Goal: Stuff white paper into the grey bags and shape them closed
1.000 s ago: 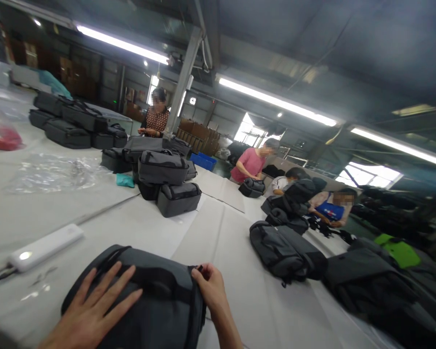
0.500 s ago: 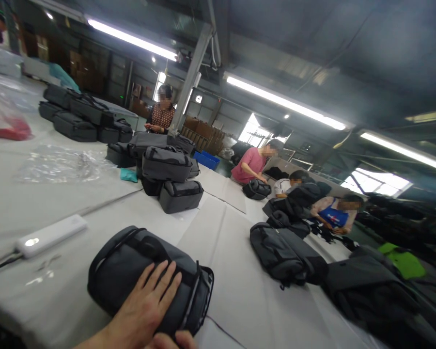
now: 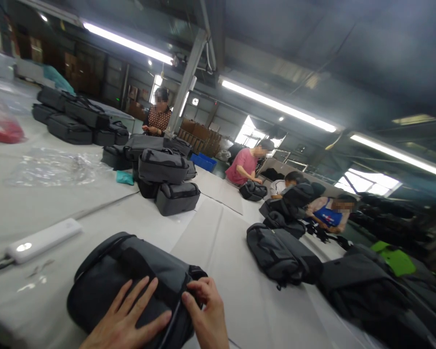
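A dark grey bag (image 3: 109, 276) lies on the white table (image 3: 218, 242) right in front of me. My left hand (image 3: 125, 322) rests flat on its top with the fingers spread. At the bag's right end, my right hand (image 3: 205, 312) pinches something small, with thumb and fingers closed; it looks like the zipper, but I cannot make it out.
A white power strip (image 3: 43, 240) lies left of the bag. Stacked grey bags (image 3: 165, 182) stand mid-table, with more bags (image 3: 279, 252) at right and far left (image 3: 69, 118). Clear plastic (image 3: 54, 167) lies at left. Several seated and standing people (image 3: 245, 165) work along the far side.
My right hand has come back up from the bottom edge to the bag's right end and closed there. My left hand slid left along the bag's top.
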A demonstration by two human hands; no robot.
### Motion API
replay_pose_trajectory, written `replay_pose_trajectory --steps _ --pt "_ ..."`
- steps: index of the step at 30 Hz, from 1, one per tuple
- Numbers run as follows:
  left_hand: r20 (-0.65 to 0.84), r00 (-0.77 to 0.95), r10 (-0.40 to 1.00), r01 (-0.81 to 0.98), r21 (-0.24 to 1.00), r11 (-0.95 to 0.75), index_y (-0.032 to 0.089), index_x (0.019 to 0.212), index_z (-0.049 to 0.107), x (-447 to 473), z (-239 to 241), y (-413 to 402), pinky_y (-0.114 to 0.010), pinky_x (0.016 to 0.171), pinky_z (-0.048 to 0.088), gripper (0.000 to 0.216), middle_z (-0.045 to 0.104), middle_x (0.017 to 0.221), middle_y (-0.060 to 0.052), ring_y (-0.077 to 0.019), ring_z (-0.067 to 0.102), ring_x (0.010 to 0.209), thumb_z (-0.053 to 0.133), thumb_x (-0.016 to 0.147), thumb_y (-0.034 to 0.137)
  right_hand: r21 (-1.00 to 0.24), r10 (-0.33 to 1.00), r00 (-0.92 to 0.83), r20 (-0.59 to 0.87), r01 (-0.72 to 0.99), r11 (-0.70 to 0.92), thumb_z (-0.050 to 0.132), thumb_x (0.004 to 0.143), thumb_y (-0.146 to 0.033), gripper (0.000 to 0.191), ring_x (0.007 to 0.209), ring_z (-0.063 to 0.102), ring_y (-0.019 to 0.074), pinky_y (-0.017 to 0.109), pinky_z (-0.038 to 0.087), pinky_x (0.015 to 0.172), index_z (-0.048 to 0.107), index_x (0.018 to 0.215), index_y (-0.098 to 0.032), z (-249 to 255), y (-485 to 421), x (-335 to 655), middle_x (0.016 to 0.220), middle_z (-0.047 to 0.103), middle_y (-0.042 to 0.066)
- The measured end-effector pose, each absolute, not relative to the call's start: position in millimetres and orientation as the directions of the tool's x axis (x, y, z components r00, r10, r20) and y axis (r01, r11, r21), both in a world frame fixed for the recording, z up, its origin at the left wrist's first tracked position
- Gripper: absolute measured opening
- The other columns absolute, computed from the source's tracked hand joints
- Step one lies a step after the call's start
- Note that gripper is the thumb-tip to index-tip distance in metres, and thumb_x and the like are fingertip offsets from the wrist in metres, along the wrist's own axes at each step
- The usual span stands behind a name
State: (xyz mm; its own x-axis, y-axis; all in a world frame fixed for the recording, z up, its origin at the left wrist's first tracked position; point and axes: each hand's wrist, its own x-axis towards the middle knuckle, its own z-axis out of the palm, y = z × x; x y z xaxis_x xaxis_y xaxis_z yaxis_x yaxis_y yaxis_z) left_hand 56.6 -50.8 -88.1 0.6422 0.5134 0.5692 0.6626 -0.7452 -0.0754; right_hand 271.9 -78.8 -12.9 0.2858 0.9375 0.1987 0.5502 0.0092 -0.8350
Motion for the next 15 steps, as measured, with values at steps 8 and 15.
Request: replay_pose_trajectory --steps 8,15 --pt "0.623 0.621 0.477 0.64 -0.051 -0.767 0.061 0.144 0.025 58 -86 -51 -0.065 0.106 0.033 0.083 0.054 0.142 -0.01 -0.0406 0.042 0.137 0.06 0.083 0.015 -0.762 0.915 0.314 0.254 0.648 -0.01 0.062 0.086 -0.035 0.018 0.067 0.06 0.0154 0.026 0.044 0.064 0.067 0.073 -0.024 1 -68 282 0.071 0.065 -0.002" --pt "0.621 0.668 0.41 0.632 -0.182 -0.753 0.055 0.145 0.03 64 -97 -34 -0.066 0.1 0.037 0.083 0.057 0.137 -0.018 -0.0431 0.049 0.13 0.071 0.079 0.024 -0.075 0.577 -0.026 0.816 0.986 0.151 0.05 0.097 -0.026 0.029 0.05 0.054 0.015 0.029 0.036 0.051 0.057 0.069 -0.024 -54 -89 243 0.055 0.055 -0.002"
